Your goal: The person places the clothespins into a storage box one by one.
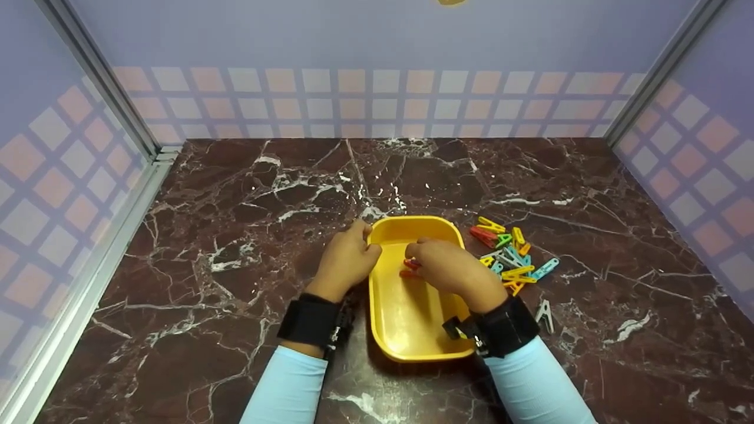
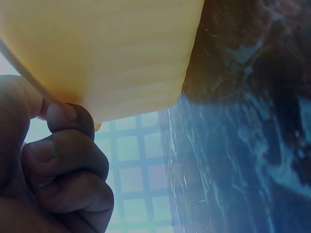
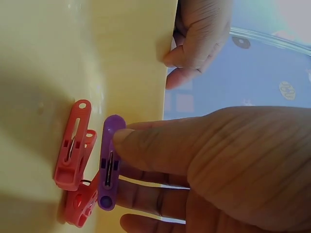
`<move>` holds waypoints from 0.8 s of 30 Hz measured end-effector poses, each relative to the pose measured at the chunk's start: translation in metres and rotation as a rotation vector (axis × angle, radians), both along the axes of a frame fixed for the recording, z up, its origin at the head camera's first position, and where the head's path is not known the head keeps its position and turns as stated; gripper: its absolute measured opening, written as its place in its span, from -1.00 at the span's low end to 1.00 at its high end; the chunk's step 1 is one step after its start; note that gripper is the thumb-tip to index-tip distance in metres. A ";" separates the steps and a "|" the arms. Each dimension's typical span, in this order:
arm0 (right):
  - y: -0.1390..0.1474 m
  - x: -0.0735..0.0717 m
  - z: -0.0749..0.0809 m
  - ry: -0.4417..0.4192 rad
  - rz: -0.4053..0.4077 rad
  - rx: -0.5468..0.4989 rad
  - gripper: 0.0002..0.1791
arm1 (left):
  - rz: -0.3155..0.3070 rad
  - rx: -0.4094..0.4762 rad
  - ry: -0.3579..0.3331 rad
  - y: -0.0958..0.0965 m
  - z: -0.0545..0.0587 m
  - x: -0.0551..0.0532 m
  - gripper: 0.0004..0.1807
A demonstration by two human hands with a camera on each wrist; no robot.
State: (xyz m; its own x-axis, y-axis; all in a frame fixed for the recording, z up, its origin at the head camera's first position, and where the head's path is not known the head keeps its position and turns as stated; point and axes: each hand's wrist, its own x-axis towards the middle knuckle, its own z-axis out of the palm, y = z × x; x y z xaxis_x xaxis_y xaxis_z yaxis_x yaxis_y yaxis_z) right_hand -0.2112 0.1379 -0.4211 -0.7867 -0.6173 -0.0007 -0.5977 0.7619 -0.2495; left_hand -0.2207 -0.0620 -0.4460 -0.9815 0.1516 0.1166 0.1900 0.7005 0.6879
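Observation:
My left hand (image 1: 346, 259) pinches the left rim of a yellow plastic tray (image 1: 406, 321) between thumb and curled index finger. In the left wrist view its other fingers (image 2: 73, 155) are folded below the rim. Reaching inside the tray, my right hand (image 1: 450, 268) pinches a purple clothespin (image 3: 108, 165) between thumb and fingers. Red clothespins (image 3: 73, 145) lie on the tray floor right beside the purple one. From above, the right hand covers part of the red clothespins and most of the purple one.
A loose pile of clothespins (image 1: 518, 272) in yellow, blue, green, orange and red lies just right of the tray. One pale clothespin (image 1: 545, 317) sits apart, nearer the front. Tiled-pattern walls (image 1: 386, 103) enclose the dark marbled table (image 1: 235, 235) at the back and sides.

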 end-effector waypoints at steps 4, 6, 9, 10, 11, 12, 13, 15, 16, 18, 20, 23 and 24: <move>-0.001 0.000 0.002 -0.006 -0.012 0.024 -0.78 | -0.002 0.007 0.001 0.000 0.000 0.000 -0.71; -0.001 0.000 0.002 -0.009 -0.013 0.033 -0.78 | -0.001 0.008 -0.003 0.001 0.000 0.000 -0.70; -0.001 0.000 0.004 -0.018 -0.018 0.047 -0.80 | -0.001 0.010 -0.010 0.001 0.001 0.000 -0.69; -0.001 0.000 0.004 -0.022 -0.020 0.050 -0.80 | -0.001 0.010 -0.010 0.001 0.001 0.000 -0.69; -0.001 0.000 0.004 -0.027 -0.022 0.051 -0.81 | -0.001 0.011 -0.010 0.001 0.001 0.000 -0.70; -0.001 0.000 0.004 -0.036 -0.026 0.051 -0.82 | -0.002 0.013 -0.012 0.001 0.002 0.000 -0.70; -0.001 0.000 0.004 -0.044 -0.029 0.050 -0.83 | -0.003 0.016 -0.013 0.001 0.001 0.000 -0.70; -0.001 0.001 0.004 -0.051 -0.030 0.037 -0.83 | -0.007 0.008 -0.004 0.000 0.001 0.000 -0.70; -0.001 0.001 0.004 -0.058 -0.034 0.030 -0.82 | -0.007 0.005 -0.001 0.000 0.001 0.000 -0.71; -0.001 0.001 0.005 -0.067 -0.042 0.020 -0.81 | -0.010 0.002 0.004 0.000 0.000 -0.001 -0.71; -0.001 0.001 0.005 -0.068 -0.049 0.018 -0.79 | -0.013 0.007 0.005 -0.001 -0.001 -0.001 -0.72; -0.001 0.002 0.010 -0.064 -0.060 0.020 -0.74 | -0.016 0.022 -0.007 -0.002 0.000 -0.002 -0.72; 0.000 0.003 0.013 -0.062 -0.063 0.015 -0.73 | -0.017 0.023 -0.009 -0.002 0.000 -0.002 -0.71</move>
State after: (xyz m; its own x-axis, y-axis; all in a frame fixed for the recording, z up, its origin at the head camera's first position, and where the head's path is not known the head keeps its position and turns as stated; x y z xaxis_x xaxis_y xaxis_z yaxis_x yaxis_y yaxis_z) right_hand -0.2083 0.1376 -0.4084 -0.8223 -0.5660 -0.0596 -0.5319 0.8015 -0.2734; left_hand -0.2224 -0.0636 -0.4459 -0.9798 0.1660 0.1115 0.1957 0.6812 0.7055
